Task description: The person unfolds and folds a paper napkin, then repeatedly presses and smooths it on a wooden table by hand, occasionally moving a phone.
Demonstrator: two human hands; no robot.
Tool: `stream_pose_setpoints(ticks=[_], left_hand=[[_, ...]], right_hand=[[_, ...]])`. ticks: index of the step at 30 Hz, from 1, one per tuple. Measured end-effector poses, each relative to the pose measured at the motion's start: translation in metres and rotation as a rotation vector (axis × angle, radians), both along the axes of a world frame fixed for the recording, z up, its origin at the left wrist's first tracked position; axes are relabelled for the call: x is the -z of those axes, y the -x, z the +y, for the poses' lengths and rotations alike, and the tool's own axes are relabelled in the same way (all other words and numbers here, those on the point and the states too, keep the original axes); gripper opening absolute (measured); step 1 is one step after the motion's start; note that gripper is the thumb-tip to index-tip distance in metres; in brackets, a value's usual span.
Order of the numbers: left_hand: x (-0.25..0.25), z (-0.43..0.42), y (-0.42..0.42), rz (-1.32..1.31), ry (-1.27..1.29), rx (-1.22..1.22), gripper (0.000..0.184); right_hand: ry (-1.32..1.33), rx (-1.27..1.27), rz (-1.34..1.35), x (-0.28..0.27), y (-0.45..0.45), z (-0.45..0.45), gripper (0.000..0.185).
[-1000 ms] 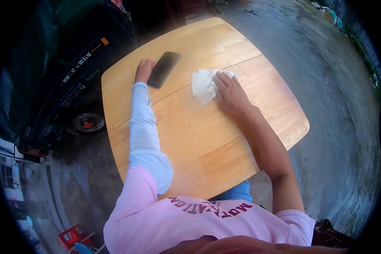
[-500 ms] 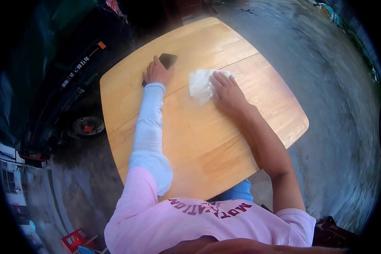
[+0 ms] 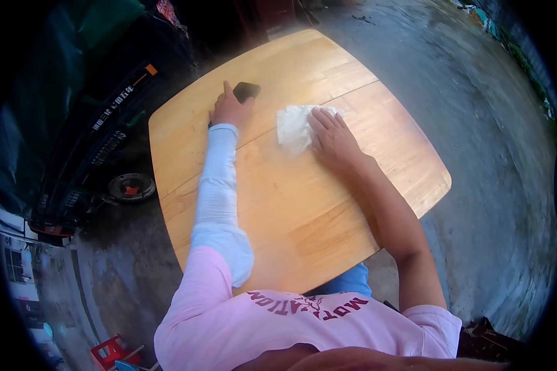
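Note:
My left hand (image 3: 231, 110), below a pale blue sleeve, is over a dark smartphone (image 3: 247, 91) on the wooden table (image 3: 266, 216). Thumb and fingers close around the phone while the index finger points outward. Most of the phone lies hidden beneath the hand; its far end shows. To the right, my right hand (image 3: 336, 139) rests with fingers stretched out on the right part of a crumpled white tissue (image 3: 293, 128). The tissue lies on the tabletop between both hands.
A dark vehicle (image 3: 114, 117) with white lettering and a wheel (image 3: 130, 187) stands left of the table. A red plastic stool (image 3: 112, 351) is at the lower left. Wet-looking concrete floor (image 3: 489, 185) surrounds the table's right side.
My left index finger now sticks out farther from the phone. My right hand and the tissue have barely moved. The view has shifted slightly.

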State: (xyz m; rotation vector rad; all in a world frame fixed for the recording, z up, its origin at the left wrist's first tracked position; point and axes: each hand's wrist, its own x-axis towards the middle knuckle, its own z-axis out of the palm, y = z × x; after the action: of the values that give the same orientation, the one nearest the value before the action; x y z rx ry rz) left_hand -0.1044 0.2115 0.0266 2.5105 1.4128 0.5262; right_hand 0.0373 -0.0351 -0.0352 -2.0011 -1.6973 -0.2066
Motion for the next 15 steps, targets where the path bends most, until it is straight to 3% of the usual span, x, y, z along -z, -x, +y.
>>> stream_pose_setpoints(ticks=[2,5,7,9,12,15], left_hand=[[0.000,0.002,-0.001,-0.074,-0.155,-0.011,0.076],[0.007,0.001,-0.023,-0.353,-0.004,0.316,0.058],[0.011,-0.038,-0.041,-0.383,0.076,0.610,0.045],[0.003,-0.094,-0.050,-0.306,0.242,0.711,0.039],[0.051,-0.104,-0.058,-0.061,-0.269,0.796,0.041],[0.071,-0.090,-0.065,-0.136,-0.290,0.818,0.043]], right_hand=[[0.011,0.005,0.029,-0.005,0.002,-0.001,0.048],[-0.010,0.014,-0.020,0.001,0.000,-0.001,0.052],[-0.036,0.017,-0.023,0.004,0.000,0.001,0.054],[-0.054,0.022,0.027,0.004,-0.001,0.001,0.053],[-0.045,0.022,-0.168,0.020,-0.007,0.002,0.055],[0.097,0.006,-0.100,-0.007,0.004,-0.005,0.052]])
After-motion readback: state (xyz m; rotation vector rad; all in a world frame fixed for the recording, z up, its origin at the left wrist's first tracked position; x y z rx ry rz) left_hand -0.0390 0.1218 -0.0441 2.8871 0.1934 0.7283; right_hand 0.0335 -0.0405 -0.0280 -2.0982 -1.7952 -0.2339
